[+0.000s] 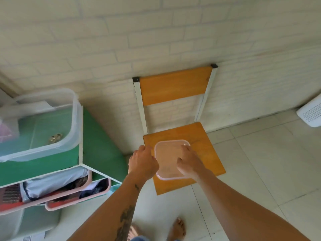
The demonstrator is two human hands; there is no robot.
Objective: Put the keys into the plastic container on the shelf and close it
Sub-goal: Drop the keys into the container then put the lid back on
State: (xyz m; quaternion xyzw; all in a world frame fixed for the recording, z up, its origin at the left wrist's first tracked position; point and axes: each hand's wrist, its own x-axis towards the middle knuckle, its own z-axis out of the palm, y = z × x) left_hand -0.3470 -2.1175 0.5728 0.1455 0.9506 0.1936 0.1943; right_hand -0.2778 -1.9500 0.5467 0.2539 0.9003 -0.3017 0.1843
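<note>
A clear plastic container (pixel 73 129) stands open on top of the green shelf (pixel 97 146) at the left. A small gold bunch of keys (pixel 55 137) lies inside it. The container's clear square lid (pixel 166 153) is over the seat of an orange chair (pixel 208 153). My right hand (pixel 189 162) lies on the lid's right half, thumb and fingers closed on it. My left hand (pixel 142 162) is curled into a loose fist right beside the lid's left edge, with nothing visible in it.
The chair's backrest (pixel 175 86) leans against a white brick wall. Pink baskets of cloth (pixel 57 186) fill the shelf's lower levels. A white perforated device (pixel 311 113) sits on the tiled floor at the right. My bare feet (pixel 177 228) show below.
</note>
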